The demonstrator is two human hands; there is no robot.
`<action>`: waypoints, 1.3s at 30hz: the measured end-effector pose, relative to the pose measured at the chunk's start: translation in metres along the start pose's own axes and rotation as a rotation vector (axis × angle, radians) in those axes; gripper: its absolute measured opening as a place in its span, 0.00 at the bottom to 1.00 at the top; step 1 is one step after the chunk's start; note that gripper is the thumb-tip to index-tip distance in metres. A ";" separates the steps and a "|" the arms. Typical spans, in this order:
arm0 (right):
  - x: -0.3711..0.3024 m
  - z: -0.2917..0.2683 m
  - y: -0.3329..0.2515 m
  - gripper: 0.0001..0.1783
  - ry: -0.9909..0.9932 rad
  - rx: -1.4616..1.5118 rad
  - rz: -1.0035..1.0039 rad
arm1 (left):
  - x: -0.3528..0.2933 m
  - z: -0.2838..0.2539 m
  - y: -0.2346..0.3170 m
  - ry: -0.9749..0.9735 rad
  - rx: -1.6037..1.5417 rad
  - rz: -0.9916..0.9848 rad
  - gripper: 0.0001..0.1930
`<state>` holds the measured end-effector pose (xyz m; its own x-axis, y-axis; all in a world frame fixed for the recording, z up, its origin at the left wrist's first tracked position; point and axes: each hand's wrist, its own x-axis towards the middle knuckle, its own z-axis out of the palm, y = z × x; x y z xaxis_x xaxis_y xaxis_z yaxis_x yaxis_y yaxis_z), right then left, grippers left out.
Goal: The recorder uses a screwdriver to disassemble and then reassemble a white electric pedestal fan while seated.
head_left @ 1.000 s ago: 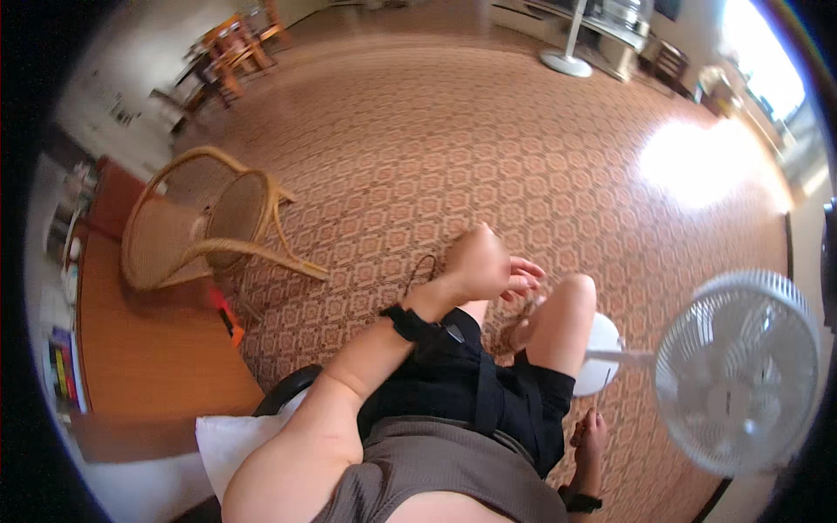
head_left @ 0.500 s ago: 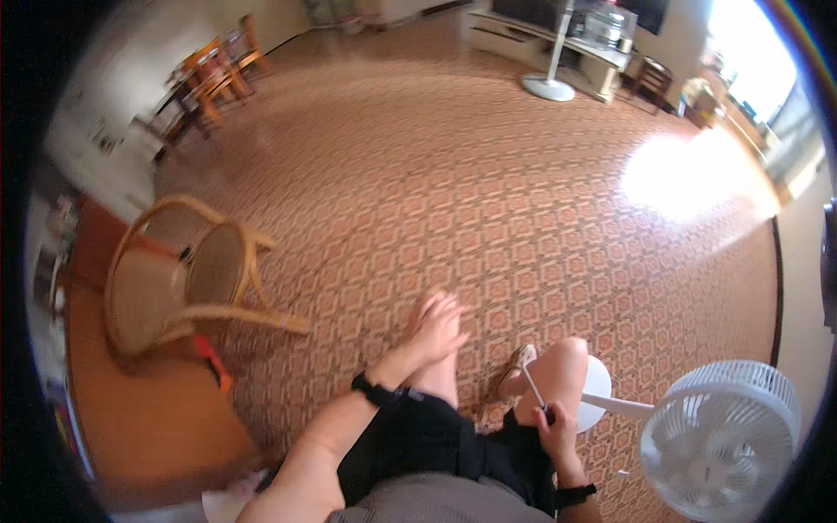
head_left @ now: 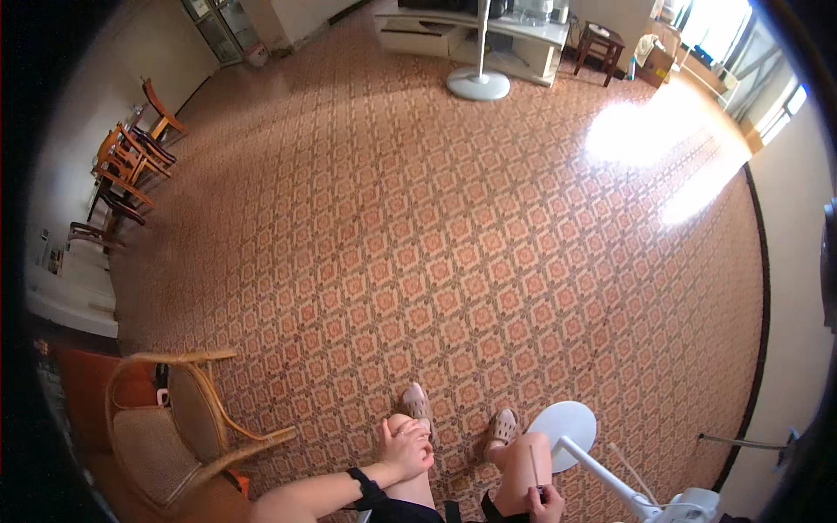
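Observation:
My left hand (head_left: 407, 450) lies over my left knee, fingers draped along it and nothing held. In my right hand (head_left: 547, 506), resting by my right thigh, is a screwdriver (head_left: 534, 468); its thin shaft points away from me and its dark handle is mostly inside my fingers. Just right of my right leg stands a white fan, with its round base (head_left: 575, 424) on the floor and its pole (head_left: 609, 482) slanting toward the lower right. Only part of the fan's upper end shows at the lower edge.
A tipped rattan chair (head_left: 157, 436) is at the left, beside an orange-brown surface (head_left: 74, 392). Wooden chairs (head_left: 126, 161) line the left wall. Across the patterned floor (head_left: 418, 235) are another white stand base (head_left: 478, 84), a TV cabinet (head_left: 418, 37) and a dark stool (head_left: 600, 48).
The view has tilted up and turned, so hands, rattan chair and fan sit lower in the picture and most of the fan's head has left it. The left hand stays on the knee; the right keeps the screwdriver.

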<state>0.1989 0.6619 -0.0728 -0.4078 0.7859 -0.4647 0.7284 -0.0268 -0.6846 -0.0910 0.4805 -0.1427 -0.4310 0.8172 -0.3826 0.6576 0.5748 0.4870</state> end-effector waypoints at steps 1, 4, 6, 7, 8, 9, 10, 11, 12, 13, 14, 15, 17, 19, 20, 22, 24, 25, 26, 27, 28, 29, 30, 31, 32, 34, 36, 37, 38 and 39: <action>0.006 -0.003 -0.028 0.16 -0.005 -0.099 -0.009 | 0.007 -0.006 0.000 -0.062 0.017 -0.053 0.11; 0.014 -0.004 -0.057 0.19 -0.045 -0.159 0.055 | 0.019 -0.025 -0.008 -0.166 0.058 -0.052 0.14; 0.015 -0.004 -0.073 0.20 -0.154 -0.247 -0.013 | 0.009 -0.018 -0.039 -0.124 -0.052 0.019 0.16; 0.016 -0.007 -0.087 0.21 -0.271 -0.306 -0.011 | -0.004 -0.013 -0.062 0.001 -0.150 0.084 0.16; 0.021 -0.015 -0.084 0.23 -0.373 -0.347 -0.008 | -0.009 -0.039 -0.053 -0.002 -0.204 0.005 0.19; 0.018 -0.024 -0.092 0.23 -0.406 -0.352 0.040 | -0.004 -0.070 -0.043 0.012 -0.204 0.049 0.19; 0.023 -0.029 -0.105 0.22 -0.445 -0.367 0.072 | -0.010 -0.103 -0.041 -0.154 -0.441 -0.218 0.21; 0.028 -0.035 -0.119 0.22 -0.470 -0.379 0.095 | -0.015 -0.137 -0.047 -0.317 -0.678 -0.490 0.23; 0.036 -0.038 -0.135 0.21 -0.497 -0.394 0.100 | -0.025 -0.156 -0.071 -0.310 -0.933 -0.570 0.22; 0.047 -0.045 -0.151 0.21 -0.503 -0.400 0.095 | -0.035 -0.161 -0.094 -0.303 -1.196 -0.640 0.21; 0.056 -0.059 -0.156 0.21 -0.471 -0.399 0.127 | -0.036 -0.234 -0.078 -0.298 -1.113 -0.725 0.17; 0.074 -0.075 -0.164 0.21 -0.416 -0.394 0.144 | -0.026 -0.231 -0.106 -0.204 -1.147 -0.752 0.16; 0.109 -0.087 -0.205 0.21 -0.364 -0.366 0.138 | -0.063 -0.328 -0.099 -0.071 -0.869 -0.922 0.10; 0.102 -0.120 -0.277 0.23 -0.216 -0.199 0.266 | -0.021 -0.351 -0.128 -0.127 -0.875 -1.056 0.12; 0.113 -0.116 -0.292 0.23 -0.184 -0.124 0.220 | -0.028 -0.357 -0.144 -0.049 -0.902 -1.139 0.12; 0.152 -0.105 -0.315 0.22 -0.174 -0.037 0.152 | -0.040 -0.350 -0.199 0.025 -0.935 -1.280 0.11; 0.188 -0.100 -0.318 0.19 -0.312 -0.357 0.043 | -0.030 -0.354 -0.226 -0.019 -1.022 -1.310 0.09; 0.206 -0.099 -0.317 0.18 -0.349 -0.397 0.044 | -0.009 -0.367 -0.220 -0.025 -1.026 -1.303 0.08; 0.224 -0.093 -0.321 0.17 -0.400 -0.394 0.039 | 0.006 -0.382 -0.218 -0.087 -0.987 -1.259 0.12; 0.242 -0.090 -0.317 0.16 -0.439 -0.384 0.042 | 0.031 -0.398 -0.214 -0.158 -0.940 -1.205 0.15; 0.260 -0.087 -0.326 0.15 -0.466 -0.377 0.044 | 0.052 -0.411 -0.207 -0.181 -0.893 -1.157 0.15; 0.283 -0.085 -0.342 0.14 -0.510 -0.390 0.031 | 0.065 -0.422 -0.201 -0.163 -0.880 -1.128 0.15; 0.301 -0.088 -0.351 0.14 -0.545 -0.406 0.034 | 0.086 -0.436 -0.192 -0.143 -0.868 -1.085 0.16; 0.329 -0.091 -0.363 0.13 -0.566 -0.408 0.023 | 0.112 -0.452 -0.186 -0.111 -0.872 -1.049 0.16; 0.352 -0.096 -0.374 0.13 -0.577 -0.381 -0.005 | 0.131 -0.465 -0.180 -0.070 -0.897 -1.021 0.16; 0.420 -0.110 -0.390 0.14 -0.557 -0.057 -0.249 | 0.169 -0.494 -0.170 0.028 -0.973 -0.964 0.16; 0.500 -0.113 -0.440 0.15 -0.646 -0.481 -0.400 | 0.199 -0.521 -0.164 0.097 -1.023 -0.926 0.16; 0.545 -0.111 -0.501 0.17 -0.692 -1.029 -0.395 | 0.219 -0.535 -0.168 0.118 -1.030 -0.910 0.17; 0.571 -0.105 -0.555 0.20 -0.507 -0.651 0.058 | 0.237 -0.546 -0.170 0.126 -1.029 -0.907 0.17; 0.624 -0.101 -0.558 0.26 -0.326 -0.633 -0.362 | 0.260 -0.565 -0.171 0.114 -1.034 -0.893 0.17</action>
<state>-0.4065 1.2296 0.0753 -0.7477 0.4562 -0.4826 0.6547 0.6282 -0.4205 -0.6642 0.6182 0.1179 -0.5424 0.1261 -0.8306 -0.6026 0.6305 0.4892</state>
